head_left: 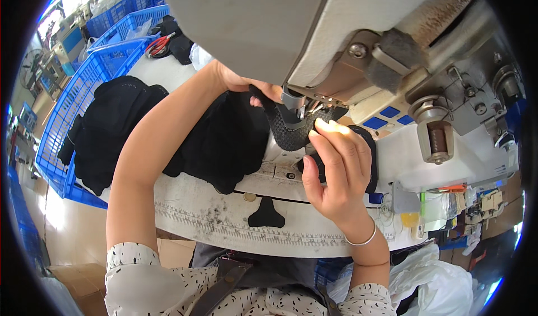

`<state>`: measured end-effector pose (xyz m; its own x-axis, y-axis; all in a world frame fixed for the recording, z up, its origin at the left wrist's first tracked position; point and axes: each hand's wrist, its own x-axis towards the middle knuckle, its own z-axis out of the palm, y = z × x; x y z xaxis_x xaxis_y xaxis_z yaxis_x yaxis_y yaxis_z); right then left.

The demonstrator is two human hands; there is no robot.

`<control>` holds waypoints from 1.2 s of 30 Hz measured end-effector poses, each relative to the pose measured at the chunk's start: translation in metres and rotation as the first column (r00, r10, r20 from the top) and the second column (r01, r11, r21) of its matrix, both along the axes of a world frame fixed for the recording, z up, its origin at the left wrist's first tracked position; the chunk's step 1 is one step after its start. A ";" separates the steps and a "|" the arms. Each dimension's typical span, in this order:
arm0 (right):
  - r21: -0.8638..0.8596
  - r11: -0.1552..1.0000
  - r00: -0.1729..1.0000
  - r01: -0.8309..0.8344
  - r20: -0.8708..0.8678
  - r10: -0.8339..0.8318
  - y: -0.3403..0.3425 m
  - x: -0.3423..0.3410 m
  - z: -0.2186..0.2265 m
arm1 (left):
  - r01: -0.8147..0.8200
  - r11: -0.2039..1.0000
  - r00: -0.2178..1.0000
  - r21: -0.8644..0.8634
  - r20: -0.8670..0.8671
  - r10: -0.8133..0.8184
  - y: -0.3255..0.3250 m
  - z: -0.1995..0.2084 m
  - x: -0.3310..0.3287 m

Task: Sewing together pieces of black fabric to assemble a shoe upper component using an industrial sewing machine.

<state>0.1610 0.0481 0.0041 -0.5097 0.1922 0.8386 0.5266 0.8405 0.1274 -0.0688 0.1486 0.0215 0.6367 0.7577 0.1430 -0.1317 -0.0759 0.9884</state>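
A black mesh shoe upper (pixel 296 131) sits under the needle area of a grey sewing machine (pixel 314 30). My left hand (pixel 246 83) reaches in behind the machine head and pinches the far edge of the upper. On its near side my right hand (pixel 336 167) presses the piece with thumb and fingers curled over it; a thin bracelet is on that wrist. A small black cut piece (pixel 267 214) lies loose on the white table (pixel 224 220) in front of me.
A heap of black fabric pieces (pixel 224 142) lies on the table under my left forearm. Blue plastic crates (pixel 84 86) stand at the left, one holding red scissors (pixel 158 45). White plastic bags (pixel 431 282) sit at lower right.
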 end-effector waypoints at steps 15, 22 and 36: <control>-0.021 0.999 0.999 -0.030 -0.020 0.029 0.001 -0.001 0.000 | 0.019 1.000 0.996 -0.002 0.090 -0.019 0.017 0.000 -0.001; -0.100 0.995 1.000 -0.011 -0.011 0.010 -0.002 0.000 -0.002 | 0.016 1.000 0.995 0.000 0.100 -0.016 0.018 0.000 -0.002; -0.137 0.991 1.000 -0.005 -0.007 0.004 -0.001 0.001 0.000 | 0.006 1.000 0.995 0.007 0.099 -0.007 0.016 0.000 -0.006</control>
